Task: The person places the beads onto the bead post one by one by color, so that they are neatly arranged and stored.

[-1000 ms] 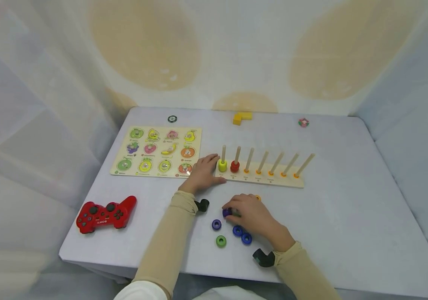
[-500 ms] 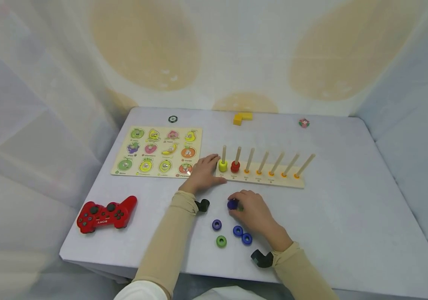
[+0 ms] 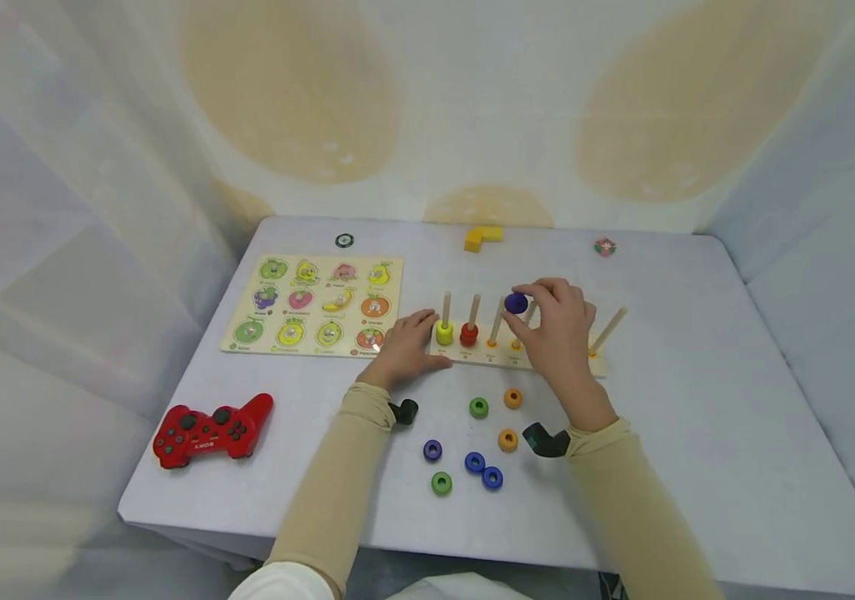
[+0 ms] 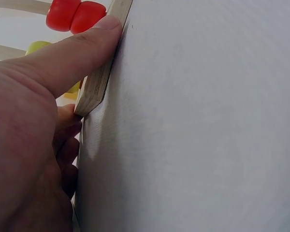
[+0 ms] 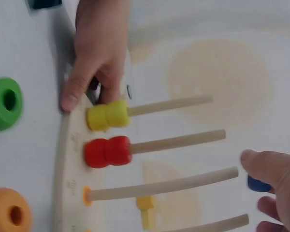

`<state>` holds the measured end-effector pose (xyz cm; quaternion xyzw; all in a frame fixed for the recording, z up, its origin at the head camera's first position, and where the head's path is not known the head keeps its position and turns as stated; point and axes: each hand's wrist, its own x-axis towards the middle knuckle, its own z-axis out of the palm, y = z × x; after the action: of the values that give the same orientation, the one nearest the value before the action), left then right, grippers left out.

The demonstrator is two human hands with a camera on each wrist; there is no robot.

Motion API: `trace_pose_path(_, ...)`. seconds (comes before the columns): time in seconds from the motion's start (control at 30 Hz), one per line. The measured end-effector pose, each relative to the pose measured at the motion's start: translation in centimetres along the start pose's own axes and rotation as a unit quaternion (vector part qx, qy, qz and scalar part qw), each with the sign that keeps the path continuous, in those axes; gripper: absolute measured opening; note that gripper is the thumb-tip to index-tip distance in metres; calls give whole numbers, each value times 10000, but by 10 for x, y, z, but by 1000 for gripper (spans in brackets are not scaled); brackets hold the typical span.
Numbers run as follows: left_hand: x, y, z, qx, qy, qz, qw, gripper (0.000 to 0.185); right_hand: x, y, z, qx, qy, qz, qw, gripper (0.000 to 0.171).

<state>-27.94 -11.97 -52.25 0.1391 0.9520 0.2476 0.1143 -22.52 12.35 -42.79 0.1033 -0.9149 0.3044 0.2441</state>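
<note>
A wooden peg board (image 3: 472, 357) with a row of upright pegs stands mid-table. Two yellow rings (image 5: 108, 116) are on its first peg and two red rings (image 5: 108, 151) on its second. My left hand (image 3: 407, 348) grips the board's left end, thumb along the front edge and fingers round the end. Raised beside the tops of the middle pegs, my right hand (image 3: 558, 333) pinches a dark purple-blue ring (image 3: 516, 303) between thumb and fingers. In the right wrist view that ring shows just past a bare peg's (image 5: 169, 185) tip. The right hand hides some pegs in the head view.
Loose on the cloth before the board lie green rings (image 3: 478, 407), orange rings (image 3: 507, 440), blue rings (image 3: 492, 477) and a purple ring (image 3: 432, 451). A fruit puzzle board (image 3: 311, 304) and a red game controller (image 3: 212, 431) are at left. Yellow blocks (image 3: 483, 237) sit behind.
My right hand has lifted the dark purple-blue ring from the loose rings and carried it up and right to the pegs, uncovering green and orange rings. My left hand stays on the board.
</note>
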Motion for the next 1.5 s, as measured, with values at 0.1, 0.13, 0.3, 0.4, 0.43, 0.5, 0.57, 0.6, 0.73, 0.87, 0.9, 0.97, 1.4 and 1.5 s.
trace_pose_path(0.1, 0, -1, 4, 23, -32, 26, 10000, 97, 11, -1, -1, -340, -318, 111, 9989, 36)
trace_pose_path(0.13, 0, -1, 5, 29, -37, 37, 10000, 97, 13, -2, -1, -420, -435, 163, 9980, 37)
trace_pose_path(0.3, 0, -1, 6, 4, 5, 98, 10000, 97, 16, -5, 0, -602, -825, 407, 9939, 41)
trace_pose_path(0.4, 1, 0, 5, 26, 31, 115, 9999, 96, 17, -6, 0, -668, -918, 513, 9922, 50)
trace_pose_path(0.43, 1, 0, 5, 32, 36, 110, 9999, 97, 17, -6, 0, -678, -908, 534, 9921, 52)
trace_pose_path(0.5, 1, 0, 4, 41, 35, 94, 9999, 97, 17, -6, -1, -634, -825, 542, 9931, 56)
trace_pose_path(0.57, 1, 0, 3, 10, 35, 70, 10000, 97, 16, -6, -2, -539, -684, 511, 9949, 55)
trace_pose_path(0.6, 1, 0, 2, 17, 40, 65, 10000, 97, 16, -6, -2, -471, -608, 484, 9959, 53)
trace_pose_path(0.73, 0, -1, 2, 30, 57, 65, 10000, 97, 14, -7, -2, -213, -348, 312, 9987, 46)
trace_pose_path(0.87, -1, 0, 1, 41, 33, 38, 10000, 97, 4, -9, 2, 248, -195, -355, 9989, 38)
trace_pose_path(0.9, -2, 0, 0, 47, 21, 27, 10000, 97, -1, -11, 4, 380, -259, -654, 9968, 36)
trace_pose_path(0.97, -3, 1, 0, 47, 1, -11, 10000, 96, -14, -13, 9, 645, -623, -1296, 9875, 33)
trace_pose_path(1.4, 3, -3, 0, 84, 73, 71, 9999, 97, -89, -19, 57, 962, -4299, -2318, 8673, 39)
trace_pose_path(1.5, 3, -4, 2, 71, 54, 60, 9999, 97, -91, -21, 59, 772, -4410, -2374, 8621, 37)
